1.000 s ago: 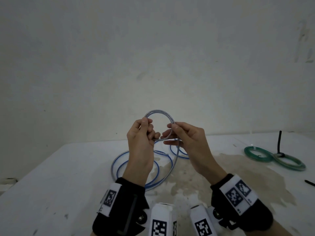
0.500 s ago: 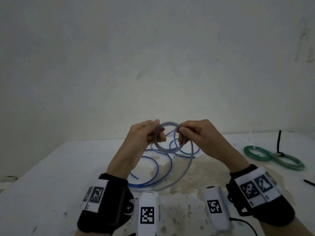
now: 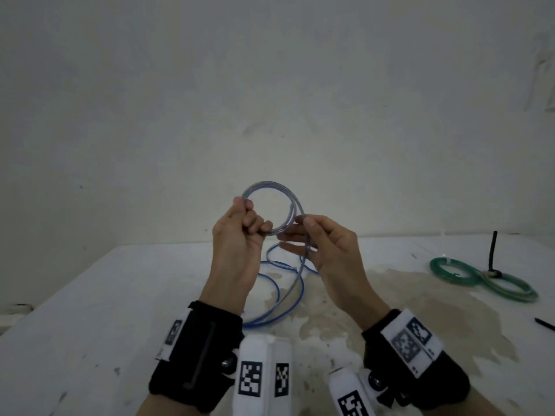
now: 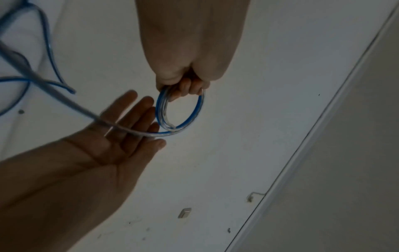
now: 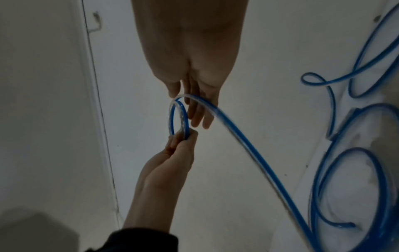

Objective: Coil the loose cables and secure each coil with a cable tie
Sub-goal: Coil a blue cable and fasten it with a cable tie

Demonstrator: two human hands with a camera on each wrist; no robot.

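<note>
A blue-and-clear cable is partly wound into a small coil [image 3: 271, 184] held up in the air above the white table [image 3: 120, 295]. My left hand [image 3: 255, 223] grips the coil at its lower left, fingers curled round the turns [image 4: 199, 109]. My right hand [image 3: 300, 235] is at the coil's right side with fingers nearly straight; the free strand lies across them [image 4: 134, 119] and under the thumb. The rest of the cable [image 3: 301, 292] hangs down to loose loops on the table [image 5: 377, 170]. In the right wrist view the coil [image 5: 172, 117] stands edge-on between both hands.
Two tied green coils [image 3: 431, 267] lie at the table's right, with a black tie [image 3: 492, 250] sticking up between them. Another black strip [image 3: 545, 324] lies at the right edge. A brownish stain [image 3: 390, 295] spreads over the table's middle. A bare wall stands close behind.
Both hands have risen from near the table and the coil now stands upright and larger. The right hand has brought the strand round the coil's right side.
</note>
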